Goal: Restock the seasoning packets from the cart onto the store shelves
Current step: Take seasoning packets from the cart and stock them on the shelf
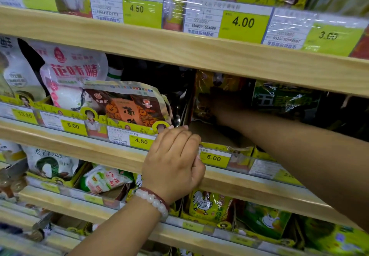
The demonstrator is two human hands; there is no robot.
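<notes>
Shelves (179, 50) of pale wood fill the view, each front edge lined with clear strips of price tags. At the left end of the middle shelf stands a white bag (71, 76) with red lettering. Just right of it a brown packet (131, 106) with orange print leans in a yellow tray, above a tag (140, 141) reading 4.50.

The left hand (173, 156) rests on the front edge of the middle shelf, fingers curled over the rail and the tray's lip, thumb pressed against the strip beside a 5.00 tag (213, 158). A bracelet (153, 200) of pale beads circles that wrist.

Right of that hand a cardboard tray (215, 136) sits on the shelf, its bare floor showing at the front. The right forearm crosses in from the right edge and reaches deep over this tray. The right hand (217, 100) lies in shadow against a yellow packet (211, 84) standing at the back; I cannot tell whether the fingers grip it or only touch it. Just right of it stands a green packet (283, 98) in glossy wrap.

On the shelf below, near its right end, yellow bags (209, 205) with a rooster print stand beside green ones.
</notes>
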